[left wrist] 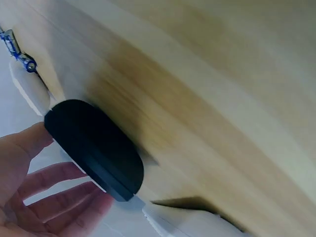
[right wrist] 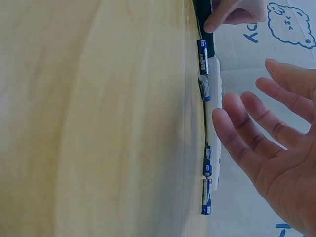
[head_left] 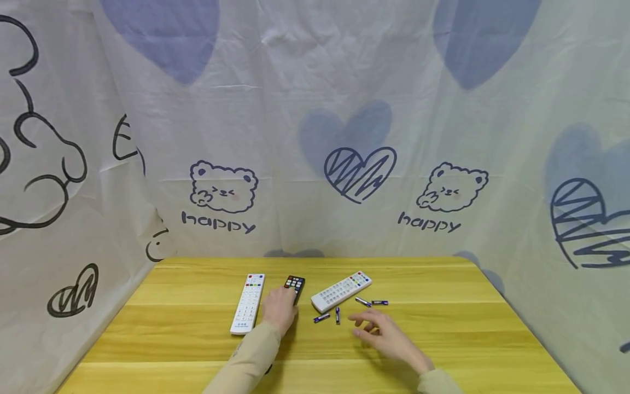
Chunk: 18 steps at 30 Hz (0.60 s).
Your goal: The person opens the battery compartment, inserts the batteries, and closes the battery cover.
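Observation:
My left hand grips a black remote control by its sides, thumb on one edge and fingers on the other in the left wrist view. Its button end shows beyond the hand; its rounded black end faces the left wrist camera. My right hand is held over the table with its fingers loosely bent and nothing in them. Just beyond it lie several small blue batteries, among them one upright in view and one at the right.
A white remote lies left of the black one. Another white remote lies slanted on the right, behind the batteries. The wooden table ends at a printed cloth hanging behind and at both sides.

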{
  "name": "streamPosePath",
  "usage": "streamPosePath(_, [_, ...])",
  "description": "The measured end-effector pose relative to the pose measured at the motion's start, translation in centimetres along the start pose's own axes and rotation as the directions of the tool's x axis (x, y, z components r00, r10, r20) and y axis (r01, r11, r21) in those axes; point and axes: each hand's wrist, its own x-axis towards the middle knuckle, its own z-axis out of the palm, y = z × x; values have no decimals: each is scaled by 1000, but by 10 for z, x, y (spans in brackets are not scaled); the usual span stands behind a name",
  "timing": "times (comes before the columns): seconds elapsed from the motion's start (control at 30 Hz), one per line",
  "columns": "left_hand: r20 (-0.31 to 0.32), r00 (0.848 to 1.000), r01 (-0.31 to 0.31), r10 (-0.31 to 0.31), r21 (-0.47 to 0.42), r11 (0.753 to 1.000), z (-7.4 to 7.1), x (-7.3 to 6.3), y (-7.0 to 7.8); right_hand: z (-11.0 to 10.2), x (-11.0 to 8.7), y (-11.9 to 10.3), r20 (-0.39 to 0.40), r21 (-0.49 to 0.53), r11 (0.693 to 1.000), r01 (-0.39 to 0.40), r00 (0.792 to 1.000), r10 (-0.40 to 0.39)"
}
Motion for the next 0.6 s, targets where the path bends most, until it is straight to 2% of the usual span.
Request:
streamPosePath(0.1, [2,1000,-18,18,37,999,0,1,0,0,0,-1,10,4,1000,-7,1000,7])
streamPosePath(0.23, [34,999,-9,7,52,999,2,3,-1,0,1,-2,26,8,1000,-25,999,25])
streamPosePath(0.4, [49,999,11,-12,27,1000,4,4,-3,1,2,-3,35,14,999,-40,999,40])
streamPosePath(0.6, [32,999,34,-34,12,999,7,3,-9,3,3,-2,40,23,1000,-21,999,21])
